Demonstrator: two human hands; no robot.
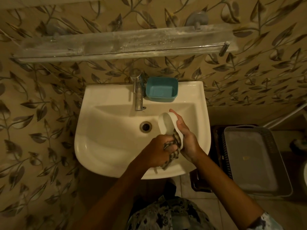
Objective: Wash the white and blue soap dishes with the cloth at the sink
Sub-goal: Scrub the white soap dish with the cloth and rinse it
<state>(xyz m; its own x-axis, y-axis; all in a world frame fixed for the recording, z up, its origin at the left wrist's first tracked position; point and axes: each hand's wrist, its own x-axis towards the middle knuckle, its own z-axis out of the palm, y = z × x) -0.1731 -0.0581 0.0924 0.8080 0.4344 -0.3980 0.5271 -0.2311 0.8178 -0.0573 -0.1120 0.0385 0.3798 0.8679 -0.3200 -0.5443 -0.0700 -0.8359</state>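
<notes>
White soap dish (166, 124), held above the right half of the sink (99, 90) basin and tipped on edge so its hollow faces left, gets its scrub as I run the job from afar. My right grip (186, 136) clasps the dish along its right-hand long side, fingers reaching toward the far end. My left grip (158, 149) is closed round the bunched striped cloth (176, 140), which is pressed into the dish's near end with a tail hanging toward the sink's front rim. The dish's long axis runs away from me, leaning slightly left at the far end, so the rest of the hollow lies straight ahead of the cloth. By my reckoning, the coming stroke should travel forward along that axis while the right grip steadies. Blue soap dish (160, 99) waits upright on the back ledge, just right of the tap (138, 97), apart from both hands and nearer the right one. I see no water at the spout.
</notes>
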